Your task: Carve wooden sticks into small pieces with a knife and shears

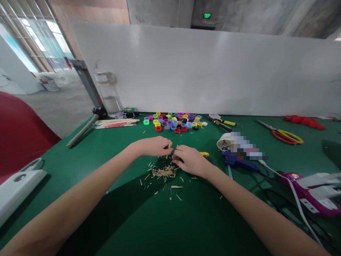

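Note:
My left hand (157,145) is closed in a pinch, with the pale end of a small wooden stick (169,144) showing at its fingertips. Close against it, my right hand (189,159) is curled around what looks like a utility knife, its yellow end (204,154) sticking out behind the hand and a dark thin edge at the fingers. Most of the knife is hidden by the hand. Below both hands lies a pile of wood shavings (165,171), with loose slivers around it and a larger pointed wood piece (177,187).
Coloured bottle caps (173,122) lie at the back, beside wooden sticks (115,123) and pliers (221,122). To the right are a white cup (223,139), a blue glue gun (239,161), scissors (282,135) and a purple power strip (306,192) with cords. A white power strip (21,192) sits left.

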### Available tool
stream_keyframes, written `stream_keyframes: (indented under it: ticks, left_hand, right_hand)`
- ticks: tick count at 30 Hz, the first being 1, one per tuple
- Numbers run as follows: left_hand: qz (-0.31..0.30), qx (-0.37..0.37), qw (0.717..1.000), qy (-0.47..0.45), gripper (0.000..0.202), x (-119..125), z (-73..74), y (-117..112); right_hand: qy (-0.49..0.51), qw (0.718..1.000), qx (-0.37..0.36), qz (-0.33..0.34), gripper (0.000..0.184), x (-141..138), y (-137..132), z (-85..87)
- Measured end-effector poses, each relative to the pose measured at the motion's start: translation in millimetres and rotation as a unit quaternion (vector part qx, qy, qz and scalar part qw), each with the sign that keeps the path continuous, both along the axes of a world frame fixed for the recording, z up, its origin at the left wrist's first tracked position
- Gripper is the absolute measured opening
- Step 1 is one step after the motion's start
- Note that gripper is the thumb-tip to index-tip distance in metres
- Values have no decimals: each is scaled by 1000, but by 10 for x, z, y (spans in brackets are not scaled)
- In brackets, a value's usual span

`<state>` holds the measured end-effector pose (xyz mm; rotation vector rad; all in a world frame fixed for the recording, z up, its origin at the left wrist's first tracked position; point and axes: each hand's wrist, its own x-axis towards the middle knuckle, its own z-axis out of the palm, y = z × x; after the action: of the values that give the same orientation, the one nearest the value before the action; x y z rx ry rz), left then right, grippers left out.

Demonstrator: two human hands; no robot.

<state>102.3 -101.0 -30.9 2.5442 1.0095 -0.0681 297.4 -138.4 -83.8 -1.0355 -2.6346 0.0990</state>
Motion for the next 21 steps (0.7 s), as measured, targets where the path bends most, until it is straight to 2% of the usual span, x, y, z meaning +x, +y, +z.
stream_keyframes:
  ticks: [5, 9, 21]
  left_hand:
    - [10, -19, 1000, -15, 37, -26, -37, 49]
    - [32, -31, 998, -33, 42, -28, -72, 69]
    - [100, -14, 994, -45, 48, 4, -179, 77]
  right_hand:
    - [26, 1000, 13, -9, 11, 30, -12, 8]
    - [49, 998, 15, -25, 9, 40, -23, 11]
    - [37, 998, 22, -39, 7, 48, -22, 17]
